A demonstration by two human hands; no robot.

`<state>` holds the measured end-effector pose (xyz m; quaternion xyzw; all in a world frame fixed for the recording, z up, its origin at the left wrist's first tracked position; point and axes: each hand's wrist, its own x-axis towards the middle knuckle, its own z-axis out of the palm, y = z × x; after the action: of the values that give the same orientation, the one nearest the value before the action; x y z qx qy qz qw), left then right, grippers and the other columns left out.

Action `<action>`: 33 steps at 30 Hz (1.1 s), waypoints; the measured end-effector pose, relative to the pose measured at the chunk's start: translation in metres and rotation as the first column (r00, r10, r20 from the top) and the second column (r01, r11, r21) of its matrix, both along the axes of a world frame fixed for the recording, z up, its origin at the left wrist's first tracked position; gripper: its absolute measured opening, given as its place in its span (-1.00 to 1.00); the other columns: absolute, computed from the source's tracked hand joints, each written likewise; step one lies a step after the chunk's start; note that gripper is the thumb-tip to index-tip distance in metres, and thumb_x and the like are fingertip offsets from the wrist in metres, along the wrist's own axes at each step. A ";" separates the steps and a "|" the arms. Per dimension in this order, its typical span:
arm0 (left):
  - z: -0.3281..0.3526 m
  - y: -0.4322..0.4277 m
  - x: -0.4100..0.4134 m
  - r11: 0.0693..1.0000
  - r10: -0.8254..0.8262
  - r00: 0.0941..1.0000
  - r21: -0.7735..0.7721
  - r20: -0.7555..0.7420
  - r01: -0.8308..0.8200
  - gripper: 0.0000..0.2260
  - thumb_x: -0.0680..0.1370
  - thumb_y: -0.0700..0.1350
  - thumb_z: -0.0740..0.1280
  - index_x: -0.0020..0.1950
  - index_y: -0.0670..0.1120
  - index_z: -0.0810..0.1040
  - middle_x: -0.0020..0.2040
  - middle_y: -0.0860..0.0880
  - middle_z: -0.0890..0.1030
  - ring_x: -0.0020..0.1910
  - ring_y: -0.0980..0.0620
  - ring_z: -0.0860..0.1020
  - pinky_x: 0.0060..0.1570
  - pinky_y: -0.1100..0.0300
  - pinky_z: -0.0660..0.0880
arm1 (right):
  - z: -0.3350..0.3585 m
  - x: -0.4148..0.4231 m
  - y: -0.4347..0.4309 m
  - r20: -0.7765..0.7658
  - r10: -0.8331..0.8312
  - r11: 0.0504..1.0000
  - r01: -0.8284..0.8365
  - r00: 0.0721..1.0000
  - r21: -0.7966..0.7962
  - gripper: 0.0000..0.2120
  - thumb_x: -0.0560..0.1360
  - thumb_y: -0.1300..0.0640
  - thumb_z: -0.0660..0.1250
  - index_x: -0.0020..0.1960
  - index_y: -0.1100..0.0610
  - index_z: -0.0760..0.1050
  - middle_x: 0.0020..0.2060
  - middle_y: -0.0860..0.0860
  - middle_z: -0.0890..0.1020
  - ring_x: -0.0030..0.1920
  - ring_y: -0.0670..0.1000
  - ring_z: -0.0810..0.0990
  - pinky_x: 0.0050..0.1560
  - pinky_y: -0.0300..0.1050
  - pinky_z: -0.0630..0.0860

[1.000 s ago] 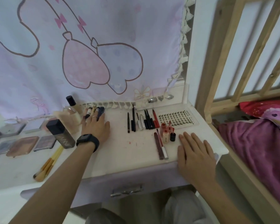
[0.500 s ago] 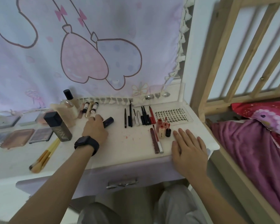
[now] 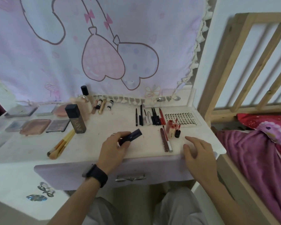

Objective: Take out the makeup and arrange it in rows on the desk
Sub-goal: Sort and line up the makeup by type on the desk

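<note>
My left hand grips a dark purple tube and holds it just above the white desk, near the front middle. My right hand hovers over the desk's right front corner with its fingers loosely spread and nothing in it. A row of black and red pencils lies at the back. Small pink and red lip bottles and two long lip pencils lie just left of my right hand. Small tubes lie by the curtain.
A dark square bottle and a round bottle stand at the back left. Flat palettes lie at the far left, makeup brushes in front. A lash card is at the back right. A wooden bed frame stands right.
My left hand pulled back from the small tubes by the curtain toward the desk's front, lifting the dark purple tube. My right hand lifted off the desk and its fingers curled a little.
</note>
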<state>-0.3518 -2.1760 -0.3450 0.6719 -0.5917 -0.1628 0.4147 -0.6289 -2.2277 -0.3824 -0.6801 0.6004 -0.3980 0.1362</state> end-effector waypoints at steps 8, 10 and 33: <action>0.013 0.032 -0.035 0.962 -0.254 0.959 -0.076 0.123 0.264 -0.68 0.56 -0.20 0.40 0.26 0.09 0.56 0.10 0.15 0.57 0.05 0.19 0.50 0.01 0.43 0.36 | 0.057 0.062 0.047 0.332 0.277 0.819 -0.402 0.902 0.409 -0.50 0.50 -0.36 0.08 -0.13 0.01 0.56 -0.40 -0.12 0.61 -0.36 -0.16 0.54 -0.20 -0.28 0.42; 0.019 0.036 -0.038 0.951 -0.272 0.951 -0.111 0.145 0.289 -0.69 0.57 -0.18 0.39 0.30 0.04 0.55 0.12 0.13 0.57 0.06 0.21 0.49 0.03 0.51 0.33 | 0.060 0.070 0.047 0.370 0.291 0.794 -0.439 0.882 0.421 -0.45 0.56 -0.31 0.10 -0.25 0.13 0.51 -0.49 -0.09 0.50 -0.44 -0.14 0.43 -0.28 -0.21 0.36; 0.014 0.033 -0.017 0.987 -0.156 0.937 -0.076 -0.312 0.139 -0.82 0.58 0.00 0.34 0.18 0.08 0.52 0.01 0.13 0.69 0.03 0.12 0.61 -0.03 0.25 0.53 | 0.062 0.063 0.029 0.787 0.157 0.771 -0.572 0.597 0.280 -0.70 0.57 0.00 0.30 -0.07 0.26 0.56 -0.30 0.16 0.51 -0.44 -0.03 0.33 -0.46 -0.23 0.22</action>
<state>-0.3684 -2.1429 -0.3308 0.5797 -0.5699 -0.2836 0.5086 -0.5660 -2.1988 -0.3201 -0.5157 0.4184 -0.4217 0.6173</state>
